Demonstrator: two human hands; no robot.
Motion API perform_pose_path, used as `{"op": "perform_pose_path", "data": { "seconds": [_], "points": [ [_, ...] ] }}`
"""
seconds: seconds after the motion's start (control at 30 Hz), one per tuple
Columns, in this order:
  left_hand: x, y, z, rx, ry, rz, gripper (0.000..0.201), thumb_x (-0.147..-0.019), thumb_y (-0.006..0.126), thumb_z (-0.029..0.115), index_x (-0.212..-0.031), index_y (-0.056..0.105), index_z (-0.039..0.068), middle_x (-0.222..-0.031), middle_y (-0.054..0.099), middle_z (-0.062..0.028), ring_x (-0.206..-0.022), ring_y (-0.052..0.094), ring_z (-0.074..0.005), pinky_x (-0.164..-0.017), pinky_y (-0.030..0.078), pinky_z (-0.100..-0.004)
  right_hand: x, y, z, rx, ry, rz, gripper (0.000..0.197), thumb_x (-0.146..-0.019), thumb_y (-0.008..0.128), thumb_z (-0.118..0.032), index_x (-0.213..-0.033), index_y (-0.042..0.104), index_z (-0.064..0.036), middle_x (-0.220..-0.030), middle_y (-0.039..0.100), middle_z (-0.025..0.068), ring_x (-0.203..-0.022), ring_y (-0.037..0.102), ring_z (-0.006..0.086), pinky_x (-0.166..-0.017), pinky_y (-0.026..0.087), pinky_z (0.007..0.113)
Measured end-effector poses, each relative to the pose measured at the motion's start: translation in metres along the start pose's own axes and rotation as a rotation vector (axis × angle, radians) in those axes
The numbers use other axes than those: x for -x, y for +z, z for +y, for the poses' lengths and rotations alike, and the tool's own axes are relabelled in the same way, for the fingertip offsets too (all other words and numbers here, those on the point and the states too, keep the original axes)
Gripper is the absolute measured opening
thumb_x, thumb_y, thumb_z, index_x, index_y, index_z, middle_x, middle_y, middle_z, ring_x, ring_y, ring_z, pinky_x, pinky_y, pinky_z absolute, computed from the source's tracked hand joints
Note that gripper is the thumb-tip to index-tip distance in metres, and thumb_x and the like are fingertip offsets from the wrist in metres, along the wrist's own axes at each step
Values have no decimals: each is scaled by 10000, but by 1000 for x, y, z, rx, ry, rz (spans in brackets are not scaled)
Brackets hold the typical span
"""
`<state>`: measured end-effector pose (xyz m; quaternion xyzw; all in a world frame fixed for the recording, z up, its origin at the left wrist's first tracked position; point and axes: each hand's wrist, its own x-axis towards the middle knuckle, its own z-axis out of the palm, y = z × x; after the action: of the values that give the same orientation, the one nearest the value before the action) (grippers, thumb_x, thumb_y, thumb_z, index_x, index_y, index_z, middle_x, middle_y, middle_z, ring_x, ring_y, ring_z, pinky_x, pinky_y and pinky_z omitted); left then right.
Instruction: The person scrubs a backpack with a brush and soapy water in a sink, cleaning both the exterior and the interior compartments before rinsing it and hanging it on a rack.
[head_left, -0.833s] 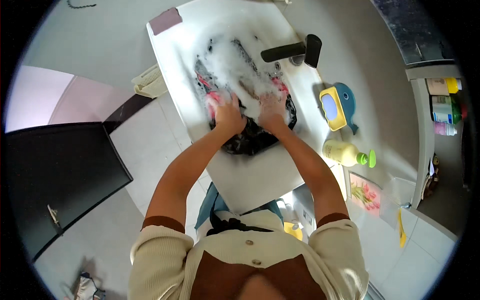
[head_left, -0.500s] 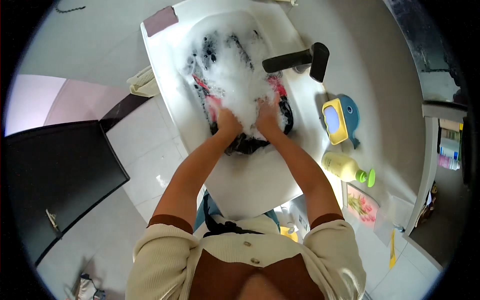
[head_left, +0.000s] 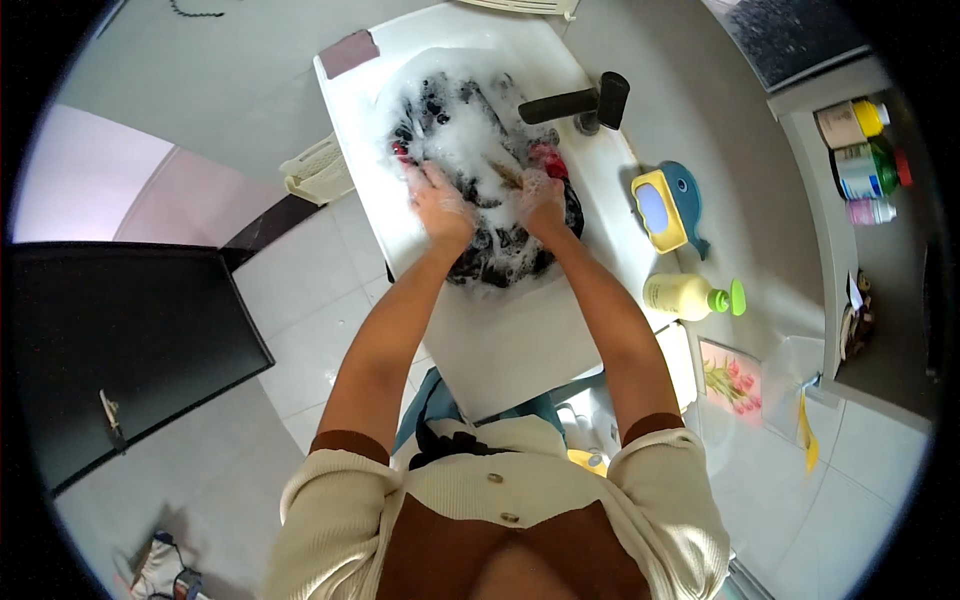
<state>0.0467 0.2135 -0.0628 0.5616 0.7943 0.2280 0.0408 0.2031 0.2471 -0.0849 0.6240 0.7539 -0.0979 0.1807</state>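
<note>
A black garment point(head_left: 500, 252) with red parts lies soaking under white foam point(head_left: 455, 140) in the white washbasin point(head_left: 500, 340). My left hand point(head_left: 441, 208) rests at the basin's left side, its fingers stretched out and flat over the suds and cloth. Foam coats my right hand point(head_left: 542, 203), whose fingers curl in on the garment just below a red patch point(head_left: 547, 157). Suds partly hide those fingertips. The cloth's full shape is also hidden by foam.
A black faucet point(head_left: 560, 106) reaches over the basin from the right. Beside it are a whale-shaped soap holder point(head_left: 682, 195) and a yellow pump bottle point(head_left: 685, 296). A mauve cloth point(head_left: 348, 54) lies on the far left corner. Bottles stand on a shelf point(head_left: 815, 190) at right.
My left hand has come up out of the foam and spread its fingers. More of the black garment shows through the suds. The view has shifted slightly.
</note>
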Motion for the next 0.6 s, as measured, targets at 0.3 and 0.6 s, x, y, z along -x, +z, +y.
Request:
{"op": "perform_pose_path", "data": {
  "seconds": [0.3, 0.6],
  "points": [
    [-42, 29, -119, 88, -93, -262, 171, -825, 545, 146, -888, 587, -7, -761, 612, -86, -672, 589, -209, -548, 482, -343, 56, -41, -52, -534, 32, 253, 490, -879, 546, -314, -1222, 476, 29, -1188, 536, 228, -1122, 522, 320, -955, 407, 358],
    [26, -109, -29, 1310, -709, -332, 353, -716, 505, -184, -1045, 464, -61, -808, 589, -122, -617, 568, -194, -528, 460, -288, 43, -62, -90, -1480, -21, -196, 545, -727, 688, -550, -855, 615, -25, -662, 557, 26, -547, 476, 105, -461, 348, 279]
  ]
}}
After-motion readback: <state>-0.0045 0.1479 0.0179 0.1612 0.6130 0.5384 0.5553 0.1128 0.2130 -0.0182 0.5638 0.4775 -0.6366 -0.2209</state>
